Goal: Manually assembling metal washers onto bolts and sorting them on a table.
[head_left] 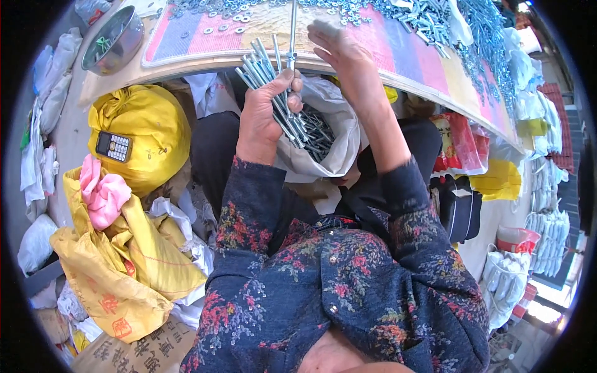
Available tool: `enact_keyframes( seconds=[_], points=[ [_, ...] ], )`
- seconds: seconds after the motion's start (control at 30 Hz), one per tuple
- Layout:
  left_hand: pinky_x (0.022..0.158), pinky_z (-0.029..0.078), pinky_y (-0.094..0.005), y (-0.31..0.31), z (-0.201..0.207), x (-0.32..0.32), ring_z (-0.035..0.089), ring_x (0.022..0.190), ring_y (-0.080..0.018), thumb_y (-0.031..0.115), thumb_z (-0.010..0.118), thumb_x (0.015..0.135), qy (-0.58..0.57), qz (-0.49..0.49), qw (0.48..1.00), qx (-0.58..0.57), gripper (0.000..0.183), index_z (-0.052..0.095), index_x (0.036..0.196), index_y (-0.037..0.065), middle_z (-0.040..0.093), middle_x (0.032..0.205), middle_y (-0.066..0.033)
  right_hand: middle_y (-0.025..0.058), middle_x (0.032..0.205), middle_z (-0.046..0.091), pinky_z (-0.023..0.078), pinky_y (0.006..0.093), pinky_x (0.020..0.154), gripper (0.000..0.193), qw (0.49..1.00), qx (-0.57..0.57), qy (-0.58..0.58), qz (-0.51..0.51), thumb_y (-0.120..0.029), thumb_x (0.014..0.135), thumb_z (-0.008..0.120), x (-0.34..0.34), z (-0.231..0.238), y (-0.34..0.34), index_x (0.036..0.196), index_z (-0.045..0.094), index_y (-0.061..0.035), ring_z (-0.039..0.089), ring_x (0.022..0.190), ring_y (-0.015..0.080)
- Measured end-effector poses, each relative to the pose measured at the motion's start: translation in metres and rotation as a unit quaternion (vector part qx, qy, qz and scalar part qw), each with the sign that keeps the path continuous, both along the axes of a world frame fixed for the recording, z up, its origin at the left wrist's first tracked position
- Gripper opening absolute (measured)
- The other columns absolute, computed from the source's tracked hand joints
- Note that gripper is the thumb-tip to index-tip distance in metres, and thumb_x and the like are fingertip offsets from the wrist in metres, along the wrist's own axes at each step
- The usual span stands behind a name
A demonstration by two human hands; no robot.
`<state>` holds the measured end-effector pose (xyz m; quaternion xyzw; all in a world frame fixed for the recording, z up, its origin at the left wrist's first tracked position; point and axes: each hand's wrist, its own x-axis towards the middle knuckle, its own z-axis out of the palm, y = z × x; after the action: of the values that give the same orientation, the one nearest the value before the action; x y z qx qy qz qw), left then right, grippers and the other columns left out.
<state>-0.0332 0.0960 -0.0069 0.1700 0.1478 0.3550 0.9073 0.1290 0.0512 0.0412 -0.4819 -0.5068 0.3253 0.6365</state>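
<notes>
My left hand [264, 115] is closed around a bundle of long metal bolts [262, 67], their ends fanning out above the thumb. Its fingertips also meet the lower part of an upright metal rod [293, 28] at the table's edge, which carries a small nut-like collar. To the right of the rod, my right hand [347, 65] is raised over the table edge with fingers stretched out and nothing visible in them; the fingertips are blurred. Below the hands, a white sack [347, 152] between my knees holds many similar bolts [320, 138].
A striped cloth [249, 38] covers the table, with scattered washers [217, 28] and heaps of metal parts [429, 25]. A metal bowl [115, 43] stands at the left corner. On a yellow sack [168, 124] lies a phone [114, 147]. Bags crowd both sides.
</notes>
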Motion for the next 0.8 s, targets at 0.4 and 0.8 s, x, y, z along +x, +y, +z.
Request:
enact_keyframes(
  seconds=[0.4, 0.8],
  points=[
    [0.043, 0.044, -0.0208, -0.016, 0.015, -0.013, 0.059, 0.053, -0.0093, 0.006, 0.070, 0.082, 0.289, 0.141, 0.912, 0.255, 0.014, 0.066, 0.093, -0.003, 0.068, 0.075, -0.0091, 0.0116, 0.065, 0.059, 0.043, 0.0330, 0.058, 0.021, 0.962, -0.028, -0.246, -0.118, -0.018, 0.090, 0.061, -0.031, -0.014, -0.021, 0.089, 0.067, 0.0020, 0.055, 0.060, 0.0183],
    [0.043, 0.041, -0.0222, -0.044, 0.024, 0.003, 0.053, 0.051, -0.0118, 0.010, 0.064, 0.086, 0.138, -0.022, 0.968, 0.207, 0.020, 0.057, 0.099, -0.003, 0.061, 0.074, -0.0108, 0.0002, 0.079, 0.065, 0.038, 0.0177, 0.053, 0.016, 0.981, -0.158, 0.112, 0.016, -0.020, 0.092, 0.063, -0.017, 0.004, -0.044, 0.091, 0.067, -0.0041, 0.050, 0.058, 0.0021]
  ],
)
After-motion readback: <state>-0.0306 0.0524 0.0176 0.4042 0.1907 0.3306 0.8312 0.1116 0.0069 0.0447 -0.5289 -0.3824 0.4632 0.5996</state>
